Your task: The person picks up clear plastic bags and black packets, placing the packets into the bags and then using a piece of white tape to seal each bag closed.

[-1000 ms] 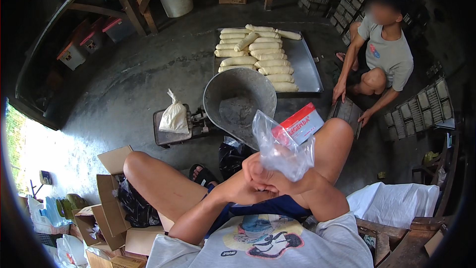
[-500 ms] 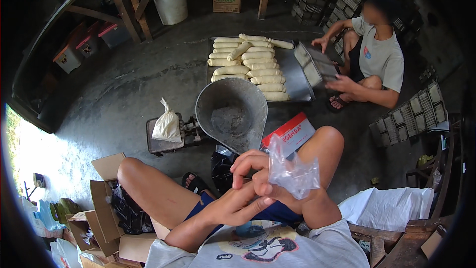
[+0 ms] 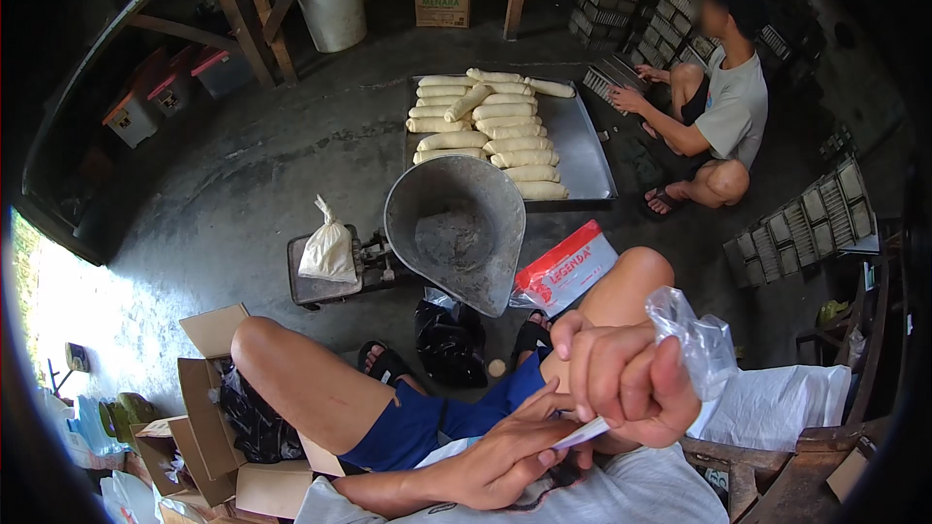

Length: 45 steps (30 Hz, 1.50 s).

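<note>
My right hand [image 3: 631, 378] is closed around a clear plastic bag [image 3: 697, 335], whose crumpled part sticks up past the knuckles. Below it, my left hand [image 3: 500, 466] lies low over my lap, its fingers closed at a pale flat strip [image 3: 582, 433] that runs up to the right hand. The strip looks like part of the same bag, though the fingers partly hide it. Beyond my hands sits a large grey metal scale pan [image 3: 451, 218] with nothing in it. A tied bag of pale powder [image 3: 328, 250] rests on the scale's platform [image 3: 303, 281].
A metal tray [image 3: 587, 150] carries several dough rolls [image 3: 510, 126]. A co-worker [image 3: 733, 97] crouches at the right, hands on metal baking tins [image 3: 614, 78]. A red and white box [image 3: 568, 267] lies by my right knee. Black plastic bags [image 3: 451, 340] and open cardboard boxes [image 3: 209, 417] are near my legs.
My right hand has moved right with the bag, and my left hand has dropped lower. The co-worker has shifted the tins from over the tray to the floor beyond its right side.
</note>
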### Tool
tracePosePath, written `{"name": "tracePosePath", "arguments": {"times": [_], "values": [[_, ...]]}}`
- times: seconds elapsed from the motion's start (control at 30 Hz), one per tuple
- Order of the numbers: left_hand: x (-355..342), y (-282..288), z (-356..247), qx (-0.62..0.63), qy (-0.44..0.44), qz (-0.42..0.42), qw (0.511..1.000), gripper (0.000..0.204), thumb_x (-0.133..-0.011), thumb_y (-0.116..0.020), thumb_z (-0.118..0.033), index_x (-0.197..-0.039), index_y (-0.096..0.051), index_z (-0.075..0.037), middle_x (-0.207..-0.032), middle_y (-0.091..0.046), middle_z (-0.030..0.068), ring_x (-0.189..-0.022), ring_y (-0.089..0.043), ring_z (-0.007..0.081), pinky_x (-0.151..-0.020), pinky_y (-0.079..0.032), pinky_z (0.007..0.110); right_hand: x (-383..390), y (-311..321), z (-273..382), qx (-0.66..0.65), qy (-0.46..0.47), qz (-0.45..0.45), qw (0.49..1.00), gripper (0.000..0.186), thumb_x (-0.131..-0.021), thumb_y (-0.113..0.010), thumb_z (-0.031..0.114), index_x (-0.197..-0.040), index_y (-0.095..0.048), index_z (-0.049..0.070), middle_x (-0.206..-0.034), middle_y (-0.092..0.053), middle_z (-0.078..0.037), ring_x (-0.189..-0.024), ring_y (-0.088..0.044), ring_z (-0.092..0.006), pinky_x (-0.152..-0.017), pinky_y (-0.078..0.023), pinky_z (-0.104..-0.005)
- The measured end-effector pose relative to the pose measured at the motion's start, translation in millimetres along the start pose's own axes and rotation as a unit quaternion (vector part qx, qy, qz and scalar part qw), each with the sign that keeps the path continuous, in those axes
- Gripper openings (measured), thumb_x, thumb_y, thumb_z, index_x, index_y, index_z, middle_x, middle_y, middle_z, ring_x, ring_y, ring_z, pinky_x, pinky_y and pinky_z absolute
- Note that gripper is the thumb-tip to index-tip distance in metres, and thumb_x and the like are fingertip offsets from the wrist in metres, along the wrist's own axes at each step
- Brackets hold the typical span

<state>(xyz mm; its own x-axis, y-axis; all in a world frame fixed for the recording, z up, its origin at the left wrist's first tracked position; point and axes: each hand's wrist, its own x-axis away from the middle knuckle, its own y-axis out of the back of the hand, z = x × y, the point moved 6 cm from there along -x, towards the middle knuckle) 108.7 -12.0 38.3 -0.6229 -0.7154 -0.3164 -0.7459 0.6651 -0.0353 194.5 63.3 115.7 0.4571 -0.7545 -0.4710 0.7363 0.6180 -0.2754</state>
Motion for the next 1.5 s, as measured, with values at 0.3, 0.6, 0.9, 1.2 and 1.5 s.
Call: {"name": "tracePosePath", "arguments": {"times": [0.3, 0.6, 0.9, 1.2, 1.5], "values": [[28, 14, 20, -0.031, 0.105, 0.023, 0.994, 0.038, -0.093, -0.044, -0.013, -0.128, -0.052, 0.002, -0.132, -0.053, 0.0199, -0.128, -0.046, 0.0361, -0.109, -0.033, 0.043, 14, -21, -61, -0.004, -0.186, 0.279, 0.942, 0.024, -0.089, -0.059, 0.022, -0.094, -0.057, -0.002, -0.091, -0.057, -0.013, -0.087, -0.055, -0.0252, -0.073, -0.043, -0.0347], [8, 35, 0, -0.264, -0.101, -0.167, 0.945, 0.031, -0.073, -0.050, -0.009, -0.097, -0.067, 0.001, -0.127, -0.053, 0.0208, -0.131, -0.037, 0.0444, -0.112, -0.006, 0.066, -8, -9, -14, 0.103, 0.010, 0.059, 0.993, 0.022, -0.089, -0.063, 0.025, -0.078, -0.058, 0.007, -0.086, -0.058, -0.006, -0.093, -0.056, -0.0263, -0.077, -0.047, -0.0381], [33, 45, 76, 0.109, 0.130, -0.139, 0.976, 0.021, -0.089, -0.063, -0.005, -0.108, -0.060, 0.004, -0.113, -0.058, 0.0130, -0.102, -0.057, 0.0200, -0.083, -0.047, 0.031, -5, -24, -95, 0.061, -0.155, 0.157, 0.973, 0.045, -0.099, -0.051, 0.040, -0.084, -0.059, -0.001, -0.083, -0.058, -0.010, -0.071, -0.056, -0.0156, -0.064, -0.044, -0.0292], [20, 77, 123, -0.028, 0.184, -0.167, 0.968, 0.030, -0.095, -0.058, -0.018, -0.073, -0.060, 0.001, -0.060, -0.062, 0.0106, -0.052, -0.060, 0.0171, -0.051, -0.047, 0.033, -26, 15, -126, -0.117, -0.301, -0.094, 0.942, 0.045, -0.099, -0.049, 0.049, -0.077, -0.048, 0.009, -0.057, -0.036, 0.003, -0.042, -0.029, -0.0048, -0.041, -0.025, -0.0197], [56, 121, 129, -0.226, 0.229, -0.165, 0.932, 0.020, -0.083, -0.055, -0.012, -0.091, -0.067, 0.003, -0.095, -0.066, 0.0231, -0.088, -0.062, 0.0435, -0.082, -0.047, 0.049, -7, -39, -141, 0.766, 0.043, 0.391, 0.508, 0.011, -0.078, -0.064, 0.021, -0.084, -0.067, 0.014, -0.091, -0.070, -0.009, -0.106, -0.064, -0.0244, -0.112, -0.031, -0.0537]]}}
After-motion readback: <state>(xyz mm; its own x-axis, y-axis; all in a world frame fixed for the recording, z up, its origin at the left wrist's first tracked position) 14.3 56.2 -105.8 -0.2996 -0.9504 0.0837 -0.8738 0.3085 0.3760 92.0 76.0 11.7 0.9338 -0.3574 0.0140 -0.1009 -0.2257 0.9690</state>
